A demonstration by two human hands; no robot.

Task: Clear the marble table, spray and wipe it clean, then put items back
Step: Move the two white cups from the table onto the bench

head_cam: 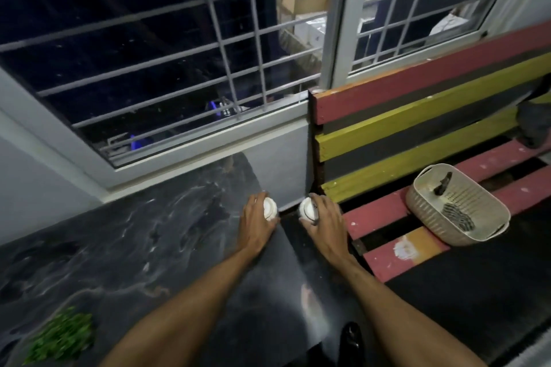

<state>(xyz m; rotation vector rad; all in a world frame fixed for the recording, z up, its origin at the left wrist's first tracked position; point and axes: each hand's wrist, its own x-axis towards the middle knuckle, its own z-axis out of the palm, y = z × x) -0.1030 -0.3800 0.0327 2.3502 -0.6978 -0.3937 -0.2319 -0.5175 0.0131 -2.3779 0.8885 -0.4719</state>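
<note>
Head camera, wide-angle: looks forward-down, close over marble table [119,232], facing barred window [149,53].

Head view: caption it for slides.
Left hand grips one white container, right hand a second container, by the marble table.

The left hand [256,219] is covering the body of the left container [270,208], leaving only its round white top showing. The right hand [325,220] is hiding the right container [308,209] likewise, and the dark marks on its top are too small to read. The green clump [61,337] on the tabletop [119,247] is blurring past recognition. The picture's right edge is cutting off a dark bundle [535,125]. Two dark things in the basket [419,202] are showing too vaguely to name.
</note>
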